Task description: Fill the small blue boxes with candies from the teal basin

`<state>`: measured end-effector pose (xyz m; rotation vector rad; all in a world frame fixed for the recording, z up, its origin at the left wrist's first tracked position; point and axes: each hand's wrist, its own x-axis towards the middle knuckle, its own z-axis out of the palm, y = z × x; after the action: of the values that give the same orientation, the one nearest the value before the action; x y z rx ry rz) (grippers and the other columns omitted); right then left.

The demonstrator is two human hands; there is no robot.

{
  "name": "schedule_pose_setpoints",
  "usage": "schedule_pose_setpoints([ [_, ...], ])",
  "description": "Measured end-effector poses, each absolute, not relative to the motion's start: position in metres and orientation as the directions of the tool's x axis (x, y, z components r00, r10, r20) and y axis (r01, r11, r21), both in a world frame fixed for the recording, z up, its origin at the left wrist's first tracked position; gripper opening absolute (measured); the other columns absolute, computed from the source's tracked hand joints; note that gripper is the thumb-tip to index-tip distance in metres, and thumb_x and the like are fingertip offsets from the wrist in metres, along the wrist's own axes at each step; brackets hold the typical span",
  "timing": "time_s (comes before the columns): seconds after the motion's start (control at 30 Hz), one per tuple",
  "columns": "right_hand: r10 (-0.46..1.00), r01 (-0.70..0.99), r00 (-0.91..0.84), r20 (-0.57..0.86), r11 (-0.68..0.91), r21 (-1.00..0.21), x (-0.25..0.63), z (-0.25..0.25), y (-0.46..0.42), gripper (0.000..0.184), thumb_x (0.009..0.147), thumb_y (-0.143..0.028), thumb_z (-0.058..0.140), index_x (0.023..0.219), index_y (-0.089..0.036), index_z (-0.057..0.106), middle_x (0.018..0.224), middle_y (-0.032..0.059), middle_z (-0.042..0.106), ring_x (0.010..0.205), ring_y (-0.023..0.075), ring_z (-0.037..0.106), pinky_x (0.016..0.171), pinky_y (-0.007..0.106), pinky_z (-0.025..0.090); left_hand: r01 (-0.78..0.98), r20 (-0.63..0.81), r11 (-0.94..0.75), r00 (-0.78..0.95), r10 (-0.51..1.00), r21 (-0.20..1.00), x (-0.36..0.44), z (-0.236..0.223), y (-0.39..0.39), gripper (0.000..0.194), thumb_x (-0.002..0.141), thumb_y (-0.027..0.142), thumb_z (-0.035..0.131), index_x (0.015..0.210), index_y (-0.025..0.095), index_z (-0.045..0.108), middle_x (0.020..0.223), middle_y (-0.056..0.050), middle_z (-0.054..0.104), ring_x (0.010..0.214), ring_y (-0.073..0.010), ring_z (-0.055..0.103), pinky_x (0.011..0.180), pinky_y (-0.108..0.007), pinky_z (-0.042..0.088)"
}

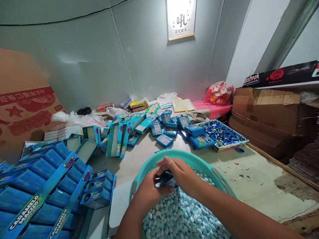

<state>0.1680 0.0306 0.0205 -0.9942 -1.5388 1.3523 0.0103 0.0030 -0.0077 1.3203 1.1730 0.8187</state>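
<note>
Over a teal basin [214, 171] heaped with small pale blue and white candies [181, 215], both my hands meet. My left hand [148, 191] and my right hand [180, 174] are closed together on a small dark blue round container [163, 179], held just above the candies. Fingers of both hands wrap its edges, so most of it is hidden.
Blue "Caramelo Macizo" display cartons [45, 192] fill the left foreground. Several small blue boxes [164, 140] lie scattered behind the basin. A tray of blue round lids [224, 134] sits at right. Brown cardboard boxes [269, 113] stack at far right, another [22, 109] at left.
</note>
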Motion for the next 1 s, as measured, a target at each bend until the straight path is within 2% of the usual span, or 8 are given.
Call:
schedule_pose_setpoints([
  [0.2,0.92,0.142,-0.352,0.17,0.232,-0.962,0.169,0.014,0.031,0.05,0.103,-0.054,0.041,0.086,-0.023,0.077,0.094,0.0067,0.077,0.09,0.0266,0.067,0.084,0.037,0.046,0.234,-0.182,0.115,0.287,0.94,0.965,0.011,-0.008,0.004,0.053,0.073,0.033,0.084,0.12,0.014,0.07,0.113,-0.011,0.075,0.107,-0.0313,0.068,0.097,-0.043,0.052],
  [0.33,0.867,0.267,-0.457,0.199,0.347,-0.899,0.167,0.018,0.03,0.046,0.104,-0.047,0.039,0.091,-0.025,0.077,0.095,0.0064,0.077,0.092,0.0277,0.067,0.095,0.044,0.043,0.251,-0.15,0.078,0.282,0.948,0.965,0.01,-0.01,0.005,0.052,0.074,0.03,0.083,0.121,0.013,0.07,0.115,-0.013,0.074,0.105,-0.0311,0.069,0.095,-0.042,0.053],
  [0.43,0.827,0.336,-0.537,0.168,0.392,-0.856,0.165,0.02,0.028,0.043,0.104,-0.044,0.038,0.104,-0.026,0.077,0.112,0.0093,0.077,0.108,0.0333,0.066,0.111,0.057,0.028,0.255,-0.092,0.019,0.275,0.957,0.967,0.01,-0.009,0.003,0.051,0.075,0.025,0.082,0.123,0.016,0.069,0.122,-0.011,0.073,0.111,-0.0294,0.067,0.098,-0.039,0.052],
  [0.5,0.84,0.317,-0.51,0.186,0.384,-0.867,0.167,0.019,0.03,0.044,0.104,-0.047,0.039,0.114,-0.026,0.076,0.127,0.0106,0.072,0.122,0.0361,0.061,0.115,0.06,0.023,0.289,-0.033,-0.048,0.27,0.962,0.956,0.011,-0.006,0.0,0.046,0.077,0.023,0.08,0.122,0.018,0.07,0.123,-0.009,0.073,0.112,-0.0284,0.067,0.098,-0.037,0.052],
  [0.63,0.915,0.187,-0.291,0.279,0.34,-0.922,0.179,0.02,0.044,0.048,0.101,-0.055,0.04,0.116,-0.026,0.075,0.132,0.0107,0.069,0.129,0.0339,0.056,0.113,0.054,0.034,0.454,0.069,-0.146,0.182,0.981,0.879,0.013,0.0,-0.004,0.041,0.075,0.022,0.08,0.116,0.022,0.074,0.117,-0.007,0.074,0.108,-0.0272,0.067,0.095,-0.036,0.053],
  [0.73,0.95,0.123,-0.162,0.267,0.288,-0.95,0.186,0.02,0.055,0.046,0.099,-0.057,0.044,0.111,-0.025,0.075,0.128,0.0103,0.07,0.129,0.0331,0.056,0.113,0.053,0.038,0.515,0.113,-0.14,0.084,0.99,0.845,0.013,0.001,-0.005,0.042,0.075,0.027,0.081,0.116,0.023,0.074,0.117,-0.006,0.074,0.108,-0.0277,0.068,0.095,-0.037,0.054],
  [0.87,0.953,0.123,-0.175,0.247,0.27,-0.955,0.185,0.014,0.059,0.034,0.094,-0.046,0.051,0.108,-0.025,0.074,0.123,0.009,0.071,0.122,0.0307,0.061,0.107,0.049,0.044,0.502,0.158,-0.159,0.044,0.986,0.85,0.01,-0.002,-0.004,0.042,0.081,0.031,0.075,0.121,0.021,0.071,0.117,-0.008,0.074,0.107,-0.0274,0.069,0.094,-0.038,0.055],
  [1.0,0.918,0.169,-0.201,0.343,0.377,-0.911,0.182,0.009,0.059,0.023,0.089,-0.032,0.057,0.103,-0.022,0.072,0.112,0.0092,0.07,0.11,0.0268,0.064,0.098,0.044,0.049,0.459,0.245,-0.227,0.022,0.969,0.859,0.005,-0.006,0.002,0.039,0.085,0.036,0.072,0.12,0.019,0.07,0.114,-0.01,0.075,0.103,-0.0268,0.072,0.092,-0.036,0.058],
])
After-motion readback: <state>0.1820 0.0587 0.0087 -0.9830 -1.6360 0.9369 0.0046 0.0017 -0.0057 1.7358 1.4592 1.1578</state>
